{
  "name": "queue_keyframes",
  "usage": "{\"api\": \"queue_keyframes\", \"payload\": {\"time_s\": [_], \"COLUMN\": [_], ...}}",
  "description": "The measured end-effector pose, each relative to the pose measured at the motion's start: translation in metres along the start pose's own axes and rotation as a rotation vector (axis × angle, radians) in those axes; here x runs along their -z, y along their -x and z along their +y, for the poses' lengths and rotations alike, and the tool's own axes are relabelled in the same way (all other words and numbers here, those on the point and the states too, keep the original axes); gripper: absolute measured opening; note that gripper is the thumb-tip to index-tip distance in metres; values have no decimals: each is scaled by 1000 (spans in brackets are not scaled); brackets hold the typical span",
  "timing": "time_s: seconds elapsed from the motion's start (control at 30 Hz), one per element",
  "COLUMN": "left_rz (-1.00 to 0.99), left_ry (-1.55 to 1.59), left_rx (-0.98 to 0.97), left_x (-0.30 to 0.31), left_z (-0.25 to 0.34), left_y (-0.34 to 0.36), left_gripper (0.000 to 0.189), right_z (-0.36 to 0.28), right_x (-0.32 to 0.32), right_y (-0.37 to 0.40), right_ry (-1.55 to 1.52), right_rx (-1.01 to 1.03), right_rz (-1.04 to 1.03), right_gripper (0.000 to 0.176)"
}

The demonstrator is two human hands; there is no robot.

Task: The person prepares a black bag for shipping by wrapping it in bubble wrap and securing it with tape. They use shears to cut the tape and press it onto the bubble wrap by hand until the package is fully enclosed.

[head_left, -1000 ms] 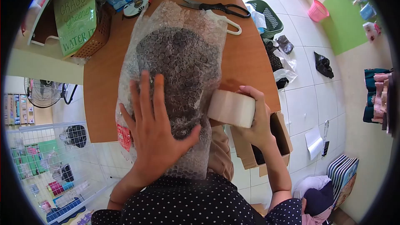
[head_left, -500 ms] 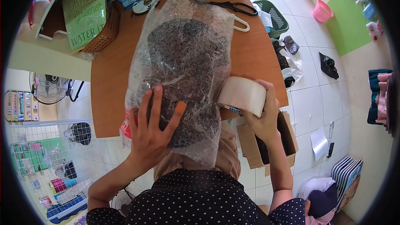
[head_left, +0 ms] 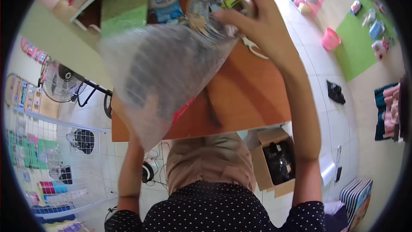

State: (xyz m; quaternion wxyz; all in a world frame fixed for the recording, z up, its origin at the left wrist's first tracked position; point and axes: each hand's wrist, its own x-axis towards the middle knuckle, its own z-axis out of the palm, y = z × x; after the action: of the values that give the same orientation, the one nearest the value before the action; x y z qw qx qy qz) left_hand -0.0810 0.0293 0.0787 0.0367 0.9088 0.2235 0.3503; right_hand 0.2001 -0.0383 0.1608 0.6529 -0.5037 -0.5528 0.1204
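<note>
A dark item in bubble wrap (head_left: 159,68) is raised and tilted above the table, blurred by motion. My left hand (head_left: 134,129) is behind its lower left side, holding it up, with the fingers mostly hidden by the wrap. My right hand (head_left: 259,17) grips a wide roll of clear tape (head_left: 194,10) at the package's upper right corner. The roll is tipped so that its hollow core faces me. Something red (head_left: 183,109) shows at the package's lower right edge. Beside the roll, a white loop handle (head_left: 256,49) lies on the table.
The brown table (head_left: 253,94) has a green printed bag (head_left: 124,8) and a blue-white baby product pack (head_left: 166,2) at its back. An open carton (head_left: 262,167) holding black plastic stands below the right edge. To the left are a fan (head_left: 64,79) and wire rack (head_left: 56,159).
The package has left the tabletop, tilting up and to the left. My left hand has gone from its top to behind it. My right hand has carried the tape roll up to the far corner.
</note>
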Motion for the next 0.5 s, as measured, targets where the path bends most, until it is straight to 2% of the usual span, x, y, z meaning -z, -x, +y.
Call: {"api": "queue_keyframes", "payload": {"time_s": [0.07,0.13,0.17,0.2,0.27,0.33,0.37,0.43,0.5], "left_rz": [219,471,583,682,840,948,998,768,996], "left_ry": [342,756,898,992,1057,1057,1063,946,818], "left_rx": [329,647,771,877,1020,1094,1097,1051,894], "left_x": [-3,-19,-33,-47,-67,-68,-61,-43,25], "left_z": [-16,-21,-19,-15,-6,-10,-18,-25,-7], "left_y": [14,29,37,45,62,77,84,103,85], "left_gripper": [55,60,63,65,71,76,76,66,57], "right_z": [-10,-8,-4,3,14,38,54,68,73], "right_x": [-34,-80,-105,-130,-169,-203,-218,-238,-247], "right_y": [-51,-79,-80,-74,-60,-44,-36,-23,-13], "right_ry": [32,89,161,231,213,164,156,154,224], "right_rx": [114,73,117,159,33,20,82,163,115], "right_rz": [-105,-333,-300,-267,-361,-390,-368,-398,-388], "right_gripper": [60,65,64,62,57,49,47,44,41]}}
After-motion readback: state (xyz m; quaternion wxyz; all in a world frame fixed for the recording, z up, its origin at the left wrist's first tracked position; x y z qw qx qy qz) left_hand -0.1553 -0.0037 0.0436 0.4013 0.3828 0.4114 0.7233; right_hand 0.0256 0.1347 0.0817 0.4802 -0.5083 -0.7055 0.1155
